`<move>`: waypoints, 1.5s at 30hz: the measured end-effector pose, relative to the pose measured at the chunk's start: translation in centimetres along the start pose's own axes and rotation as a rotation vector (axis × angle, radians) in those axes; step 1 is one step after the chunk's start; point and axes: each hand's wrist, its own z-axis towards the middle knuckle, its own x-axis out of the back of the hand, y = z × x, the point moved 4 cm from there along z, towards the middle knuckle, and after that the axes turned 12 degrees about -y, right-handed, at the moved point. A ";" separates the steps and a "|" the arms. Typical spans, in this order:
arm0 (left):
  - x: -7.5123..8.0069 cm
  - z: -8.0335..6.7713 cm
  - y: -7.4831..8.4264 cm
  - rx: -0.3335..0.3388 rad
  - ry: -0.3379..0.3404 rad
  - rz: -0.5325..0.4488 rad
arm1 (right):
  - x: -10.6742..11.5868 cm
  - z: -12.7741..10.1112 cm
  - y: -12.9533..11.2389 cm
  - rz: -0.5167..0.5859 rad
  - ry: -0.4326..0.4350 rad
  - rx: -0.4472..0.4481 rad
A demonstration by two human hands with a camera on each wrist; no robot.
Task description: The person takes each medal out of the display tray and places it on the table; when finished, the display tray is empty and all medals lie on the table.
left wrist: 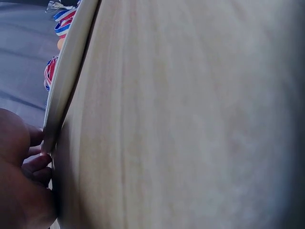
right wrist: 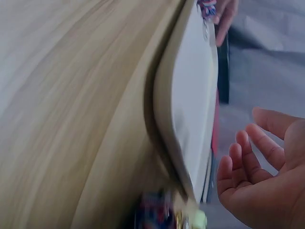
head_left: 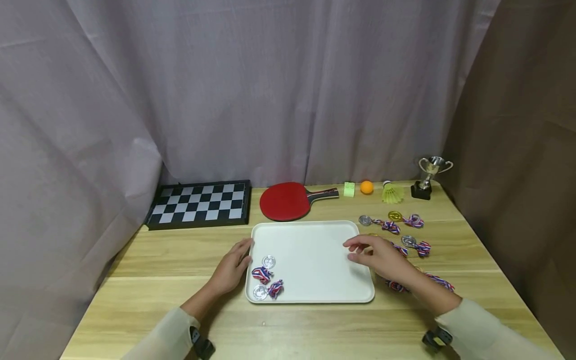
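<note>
A white tray (head_left: pixel 315 260) lies flat on the wooden table (head_left: pixel 180 250). In its left part are two silver medals (head_left: pixel 268 261) (head_left: pixel 260 292) with red, white and blue ribbons (head_left: pixel 262 274). My left hand (head_left: pixel 233 269) rests on the table against the tray's left rim (left wrist: pixel 66 81), its fingertips (left wrist: pixel 37 160) touching the edge. Over the tray's right edge hovers my right hand (head_left: pixel 375 254), fingers relaxed and holding nothing; its open palm (right wrist: pixel 257 181) shows beside the tray (right wrist: pixel 195 95). Several more medals (head_left: pixel 365 220) (head_left: pixel 409 241) lie on the table just right of the tray.
Along the back of the table stand a folded chessboard (head_left: pixel 200 202), a red table tennis bat (head_left: pixel 288 201), a green block (head_left: pixel 349 189), an orange ball (head_left: pixel 366 187), a yellow shuttlecock (head_left: pixel 392 193) and a small silver trophy (head_left: pixel 427 177). Curtains hang behind and at both sides.
</note>
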 end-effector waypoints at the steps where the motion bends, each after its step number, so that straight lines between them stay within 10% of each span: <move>1: 0.0 0.0 0.0 0.001 0.000 0.003 | -0.5 0.6 -0.2 0.003 -0.014 0.009; 21: -0.1 0.0 -0.2 -0.001 0.005 -0.008 | -9.5 10.7 -4.1 0.052 -0.242 0.060; 45: -0.1 -0.1 -0.1 0.001 -0.007 -0.004 | -12.2 14.7 -7.2 -0.175 -0.387 0.126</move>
